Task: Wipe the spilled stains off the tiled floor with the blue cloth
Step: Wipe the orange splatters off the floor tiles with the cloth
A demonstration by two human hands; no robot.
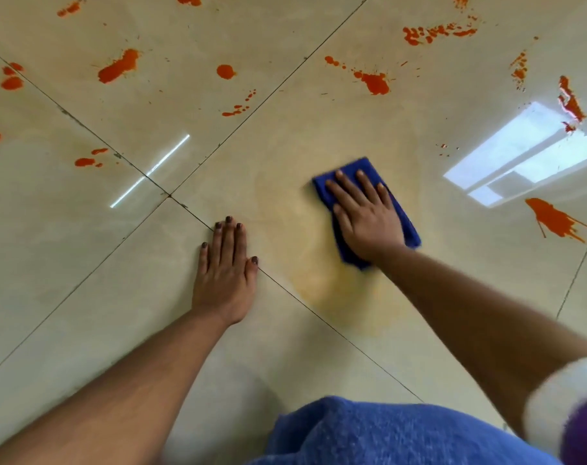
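Folded blue cloth pressed flat under right hand, fingers straight; left hand open, flat on beige tiled floor; orange stains beyond.

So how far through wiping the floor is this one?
Early. Done: the patch near the person shows only a faint yellow smear. In hand: the right hand presses the cloth flat on that tile, while the left hand rests on the floor. Left: orange stains across the far tiles and one at right.
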